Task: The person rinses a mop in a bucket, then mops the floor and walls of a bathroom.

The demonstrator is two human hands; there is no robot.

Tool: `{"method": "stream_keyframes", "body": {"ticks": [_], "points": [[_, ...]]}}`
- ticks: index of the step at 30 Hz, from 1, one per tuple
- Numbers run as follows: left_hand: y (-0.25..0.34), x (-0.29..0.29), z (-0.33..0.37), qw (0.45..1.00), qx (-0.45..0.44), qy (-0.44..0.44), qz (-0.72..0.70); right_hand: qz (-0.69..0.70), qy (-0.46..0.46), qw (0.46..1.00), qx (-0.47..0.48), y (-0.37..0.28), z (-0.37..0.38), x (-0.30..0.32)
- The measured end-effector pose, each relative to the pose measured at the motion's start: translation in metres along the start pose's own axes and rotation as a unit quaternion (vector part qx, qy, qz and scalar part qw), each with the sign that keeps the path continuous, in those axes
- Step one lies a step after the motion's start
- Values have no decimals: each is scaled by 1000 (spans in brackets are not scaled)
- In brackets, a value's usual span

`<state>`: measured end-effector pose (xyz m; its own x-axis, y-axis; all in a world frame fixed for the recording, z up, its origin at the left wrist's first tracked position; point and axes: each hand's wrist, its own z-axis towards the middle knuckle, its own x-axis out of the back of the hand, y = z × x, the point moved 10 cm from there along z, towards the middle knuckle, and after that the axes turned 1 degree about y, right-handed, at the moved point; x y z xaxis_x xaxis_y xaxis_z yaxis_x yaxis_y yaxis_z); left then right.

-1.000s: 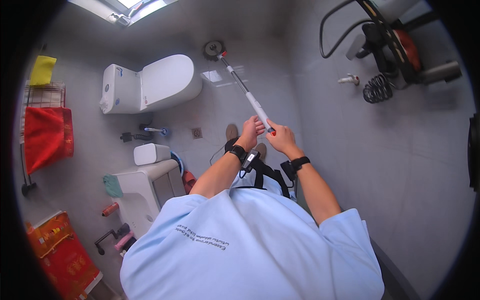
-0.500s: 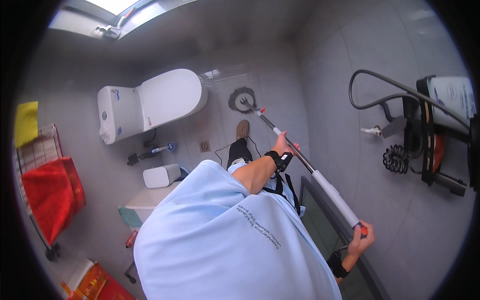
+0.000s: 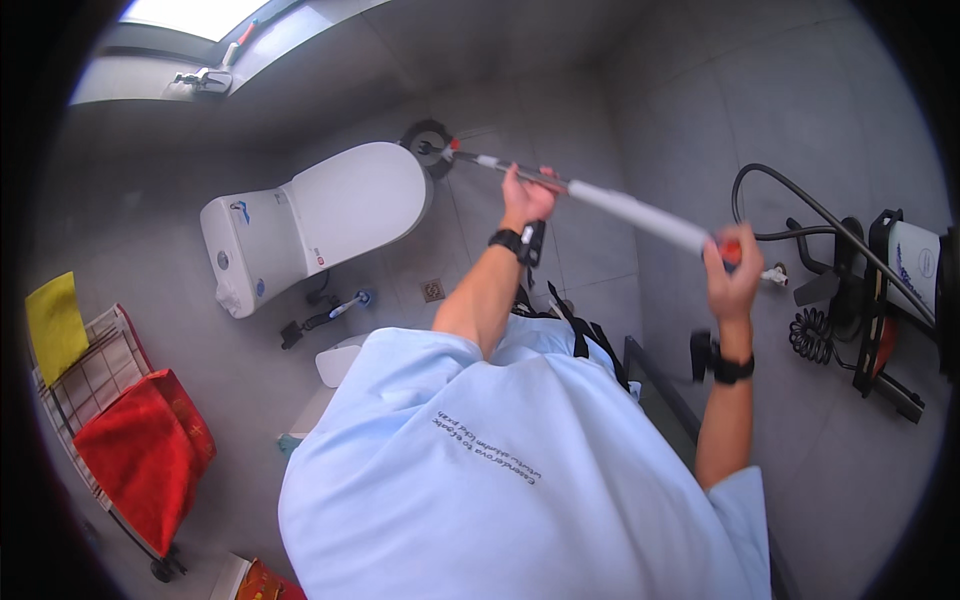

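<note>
A spin mop with a white and metal pole [image 3: 640,212] stretches across the middle of the head view. Its round head with a dark fringe [image 3: 407,140] is on the floor beside the front of the white toilet [image 3: 365,205]. My left hand [image 3: 528,198] is closed around the metal part of the pole. At the pole's upper end, near a red part, my right hand [image 3: 735,275] is wrapped around the grip, somewhat blurred by motion. Black bands sit on both wrists.
A toilet brush [image 3: 350,302] and a floor drain [image 3: 432,290] are near the toilet. A rack with yellow and red cloths [image 3: 145,450] stands left. On the right wall hang a grey hose [image 3: 800,185] and a coiled cord [image 3: 810,335]. A dark-framed panel [image 3: 660,385] is beside me.
The mop head has moved left and farther away, up to the toilet's front. Both hands have moved forward with the pole, which now lies flatter across the view.
</note>
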<state>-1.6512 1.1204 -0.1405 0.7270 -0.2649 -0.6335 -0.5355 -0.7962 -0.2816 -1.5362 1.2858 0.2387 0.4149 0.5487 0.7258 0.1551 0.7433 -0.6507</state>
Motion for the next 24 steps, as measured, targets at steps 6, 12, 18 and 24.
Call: {"method": "stream_keyframes", "body": {"ticks": [6, 12, 18, 24], "points": [[99, -99, 13, 994, -74, -15, -77, 46, -12, 996, 71, -28, 123, -116], [228, -80, -20, 977, -209, 17, -47, 98, -158, 982, -42, -50, 126, -271], [248, -53, -32, 965, -232, 58, 105, 93, -241, 959, -119, -30, 77, -317], [187, -18, 16, 936, -108, 123, 313, 115, -155, 965, -175, 16, 40, -236]]}}
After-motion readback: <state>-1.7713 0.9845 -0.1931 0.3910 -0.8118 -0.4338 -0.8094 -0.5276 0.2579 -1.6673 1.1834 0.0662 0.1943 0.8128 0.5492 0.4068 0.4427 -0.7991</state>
